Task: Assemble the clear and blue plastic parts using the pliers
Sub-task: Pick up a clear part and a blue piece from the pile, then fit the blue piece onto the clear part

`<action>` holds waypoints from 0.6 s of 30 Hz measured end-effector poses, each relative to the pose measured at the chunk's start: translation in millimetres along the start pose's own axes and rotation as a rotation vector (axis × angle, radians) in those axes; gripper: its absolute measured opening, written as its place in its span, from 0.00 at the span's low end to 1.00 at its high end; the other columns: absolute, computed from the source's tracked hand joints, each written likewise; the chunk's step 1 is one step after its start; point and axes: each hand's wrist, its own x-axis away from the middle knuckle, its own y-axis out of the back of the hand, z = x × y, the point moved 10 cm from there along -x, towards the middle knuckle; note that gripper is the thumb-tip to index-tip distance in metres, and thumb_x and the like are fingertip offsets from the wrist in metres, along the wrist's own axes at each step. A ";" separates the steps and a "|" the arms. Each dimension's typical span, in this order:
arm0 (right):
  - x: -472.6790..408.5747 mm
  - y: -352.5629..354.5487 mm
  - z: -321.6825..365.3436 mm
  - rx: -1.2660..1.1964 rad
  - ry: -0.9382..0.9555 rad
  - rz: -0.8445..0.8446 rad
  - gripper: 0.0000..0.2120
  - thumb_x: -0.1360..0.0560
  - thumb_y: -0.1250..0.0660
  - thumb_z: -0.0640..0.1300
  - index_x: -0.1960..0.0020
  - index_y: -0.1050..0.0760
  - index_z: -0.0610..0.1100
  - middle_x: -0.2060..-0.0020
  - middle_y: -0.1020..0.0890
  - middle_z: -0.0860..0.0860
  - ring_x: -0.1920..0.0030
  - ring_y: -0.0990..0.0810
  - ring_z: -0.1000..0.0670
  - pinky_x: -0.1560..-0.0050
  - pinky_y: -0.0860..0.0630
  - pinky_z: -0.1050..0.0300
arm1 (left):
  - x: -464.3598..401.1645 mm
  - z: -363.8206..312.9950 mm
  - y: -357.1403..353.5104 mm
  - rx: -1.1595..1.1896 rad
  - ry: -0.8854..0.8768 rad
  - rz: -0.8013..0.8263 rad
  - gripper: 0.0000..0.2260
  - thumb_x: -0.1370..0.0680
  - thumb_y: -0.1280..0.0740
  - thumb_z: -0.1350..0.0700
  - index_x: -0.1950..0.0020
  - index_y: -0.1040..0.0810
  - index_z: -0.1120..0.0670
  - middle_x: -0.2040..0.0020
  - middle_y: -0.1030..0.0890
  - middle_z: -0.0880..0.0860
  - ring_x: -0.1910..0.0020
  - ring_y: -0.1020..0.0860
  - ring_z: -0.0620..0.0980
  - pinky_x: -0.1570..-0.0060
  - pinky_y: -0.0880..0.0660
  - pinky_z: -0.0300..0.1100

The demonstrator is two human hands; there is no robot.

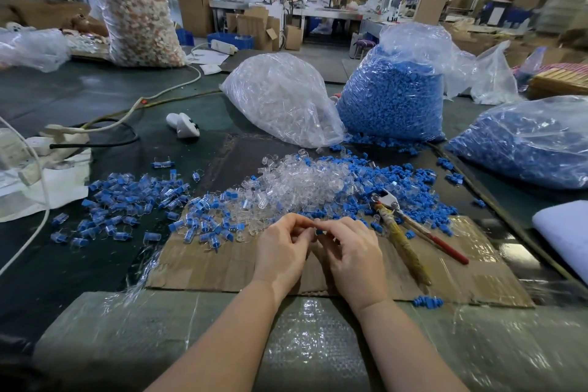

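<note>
My left hand (281,247) and my right hand (351,253) meet over a cardboard sheet (203,267), fingertips together. Between them they pinch a small blue part (319,232); a clear part may be there too, mostly hidden by my fingers. Just beyond my hands lies a heap of loose clear parts (296,183) mixed with loose blue parts (410,181). The pliers (404,226), with one red handle and one tape-wrapped handle, lie on the cardboard to the right of my right hand, untouched. A pile of joined clear-and-blue pieces (127,204) spreads to the left.
Behind the heaps stand a bag of clear parts (283,99) and two bags of blue parts (394,95) (528,143). A power strip and cables (60,140) lie at the left, a white object (183,125) further back. Bubble wrap (305,344) covers the near edge.
</note>
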 end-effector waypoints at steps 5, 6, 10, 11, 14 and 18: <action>0.8 7.9 -0.2 0.044 -0.018 -0.090 0.03 0.28 0.29 0.43 0.59 0.22 0.44 0.62 0.20 0.52 0.60 0.23 0.47 0.56 0.27 0.49 | -0.6 1.9 0.0 0.023 0.019 -0.012 0.10 0.26 0.31 0.62 0.61 0.23 0.46 0.65 0.20 0.48 0.68 0.24 0.35 0.64 0.27 0.28; 1.0 8.0 -1.2 0.055 -0.031 -0.090 0.05 0.28 0.29 0.43 0.61 0.23 0.44 0.64 0.21 0.52 0.61 0.23 0.47 0.56 0.27 0.50 | -0.6 1.4 0.6 0.011 0.013 -0.017 0.11 0.26 0.31 0.62 0.61 0.24 0.46 0.65 0.20 0.48 0.68 0.25 0.35 0.65 0.28 0.27; 1.3 8.3 0.5 0.094 -0.031 -0.086 0.09 0.30 0.27 0.44 0.64 0.26 0.44 0.68 0.23 0.51 0.64 0.24 0.47 0.59 0.28 0.49 | 0.3 0.2 0.2 0.005 0.002 -0.011 0.11 0.25 0.32 0.61 0.59 0.23 0.45 0.62 0.20 0.47 0.63 0.23 0.37 0.62 0.28 0.26; 1.4 8.4 1.2 0.102 -0.027 -0.085 0.09 0.30 0.27 0.44 0.65 0.26 0.44 0.68 0.23 0.51 0.65 0.24 0.47 0.60 0.27 0.49 | 0.5 0.2 -0.5 0.013 0.002 -0.005 0.11 0.25 0.32 0.61 0.59 0.23 0.44 0.61 0.19 0.46 0.62 0.22 0.38 0.61 0.27 0.27; 1.5 7.3 1.4 0.103 -0.022 -0.079 0.09 0.30 0.27 0.43 0.65 0.26 0.44 0.68 0.23 0.50 0.65 0.24 0.46 0.61 0.27 0.49 | 0.6 1.1 -1.8 0.042 0.008 0.005 0.11 0.24 0.33 0.62 0.57 0.22 0.44 0.60 0.18 0.47 0.60 0.21 0.41 0.59 0.25 0.30; 2.0 6.4 0.7 0.093 -0.013 -0.080 0.08 0.30 0.28 0.43 0.64 0.25 0.43 0.67 0.22 0.50 0.63 0.24 0.46 0.60 0.27 0.48 | -0.2 2.6 -1.5 0.049 0.010 -0.001 0.10 0.25 0.32 0.62 0.58 0.22 0.45 0.61 0.18 0.48 0.60 0.20 0.44 0.56 0.23 0.35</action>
